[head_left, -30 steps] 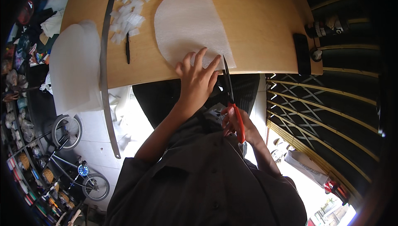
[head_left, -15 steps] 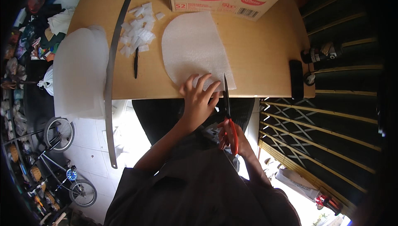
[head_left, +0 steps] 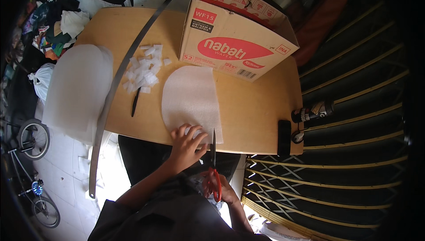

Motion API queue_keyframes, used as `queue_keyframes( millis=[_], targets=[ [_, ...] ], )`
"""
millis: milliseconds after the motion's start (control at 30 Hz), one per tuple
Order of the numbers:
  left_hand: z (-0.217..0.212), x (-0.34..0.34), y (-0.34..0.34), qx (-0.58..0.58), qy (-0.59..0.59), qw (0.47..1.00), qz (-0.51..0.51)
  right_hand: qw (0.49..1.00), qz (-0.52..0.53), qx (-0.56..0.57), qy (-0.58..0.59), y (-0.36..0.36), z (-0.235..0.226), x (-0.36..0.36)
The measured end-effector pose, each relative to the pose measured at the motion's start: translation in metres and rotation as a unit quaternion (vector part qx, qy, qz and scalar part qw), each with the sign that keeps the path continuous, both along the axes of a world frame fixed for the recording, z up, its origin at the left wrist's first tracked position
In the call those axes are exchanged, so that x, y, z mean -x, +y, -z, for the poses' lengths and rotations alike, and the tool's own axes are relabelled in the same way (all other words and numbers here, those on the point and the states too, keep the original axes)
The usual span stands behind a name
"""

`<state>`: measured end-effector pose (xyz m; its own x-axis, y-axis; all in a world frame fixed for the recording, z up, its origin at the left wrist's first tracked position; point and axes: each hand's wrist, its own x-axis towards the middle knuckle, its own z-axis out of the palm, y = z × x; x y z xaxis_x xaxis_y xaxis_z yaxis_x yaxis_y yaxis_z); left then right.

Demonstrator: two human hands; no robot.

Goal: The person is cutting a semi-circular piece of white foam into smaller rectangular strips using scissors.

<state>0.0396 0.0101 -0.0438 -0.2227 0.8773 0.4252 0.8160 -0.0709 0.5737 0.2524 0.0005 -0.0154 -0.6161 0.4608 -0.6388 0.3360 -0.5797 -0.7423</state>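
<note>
In the head view, the left hand (head_left: 185, 143) lies spread and pressed flat on the near edge of the white foam sheet (head_left: 190, 96), which rests on the wooden table (head_left: 252, 108) just before the cardboard box (head_left: 234, 42). The right hand (head_left: 223, 190) grips the red-handled scissors (head_left: 214, 166), blades at the sheet's near right corner

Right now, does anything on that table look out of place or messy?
Mostly tidy. A long metal strip juts past the table at its near and far edges, and small white foam scraps lie scattered beside it. A black phone sits close to the near edge.
</note>
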Motion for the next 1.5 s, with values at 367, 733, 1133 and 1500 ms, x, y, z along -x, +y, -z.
queue_keyframes(
  millis=[367,733,1133,1500],
  targets=[
    [0.001,-0.001,-0.001,-0.010,0.018,1.000,-0.002,0.997,0.046,-0.056,-0.014,-0.008,0.000,0.001],
    [0.000,-0.004,0.001,-0.029,0.027,0.999,-0.011,0.993,0.050,-0.095,-0.040,-0.005,-0.006,0.002],
    [0.001,-0.003,0.000,-0.025,-0.001,1.000,-0.016,0.987,0.002,-0.123,-0.107,-0.014,-0.021,0.004],
    [-0.001,-0.001,0.005,-0.074,0.023,0.997,0.032,0.968,0.008,-0.196,-0.154,-0.005,-0.030,0.014]
  ],
)
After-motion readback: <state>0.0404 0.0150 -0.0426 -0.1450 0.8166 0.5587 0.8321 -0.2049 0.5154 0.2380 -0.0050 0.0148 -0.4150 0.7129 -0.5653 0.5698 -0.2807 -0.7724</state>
